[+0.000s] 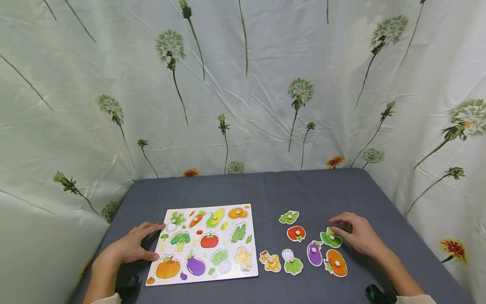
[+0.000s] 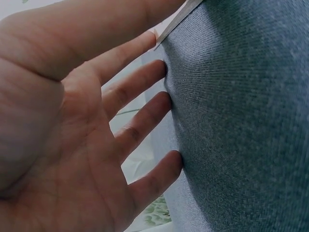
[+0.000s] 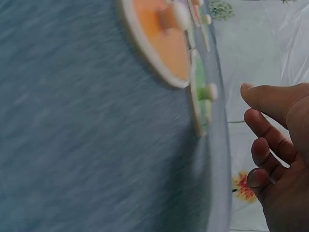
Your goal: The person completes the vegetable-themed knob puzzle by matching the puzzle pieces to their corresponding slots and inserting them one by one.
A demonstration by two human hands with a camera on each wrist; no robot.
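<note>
My left hand (image 1: 130,244) is at the left edge of a vegetable puzzle board (image 1: 224,241), its thumb and forefinger touching the edge. In the left wrist view its other fingers (image 2: 149,108) are spread, with tips against the grey cloth. My right hand (image 1: 358,233) hovers just right of the green broccoli piece (image 1: 331,238), fingers loosely bent and nothing between them. The right wrist view shows a gap between the thumb (image 3: 270,99) and that piece's knob (image 3: 212,92). Close by lie the orange pumpkin piece (image 1: 336,263) and purple eggplant piece (image 1: 314,253).
Left of these lie a tomato piece (image 1: 296,233), a leafy green piece (image 1: 289,217), a cabbage piece (image 1: 292,262) and a mushroom piece (image 1: 270,261). All rest on a grey cloth-covered table (image 1: 303,190). A flowered curtain (image 1: 243,93) hangs behind.
</note>
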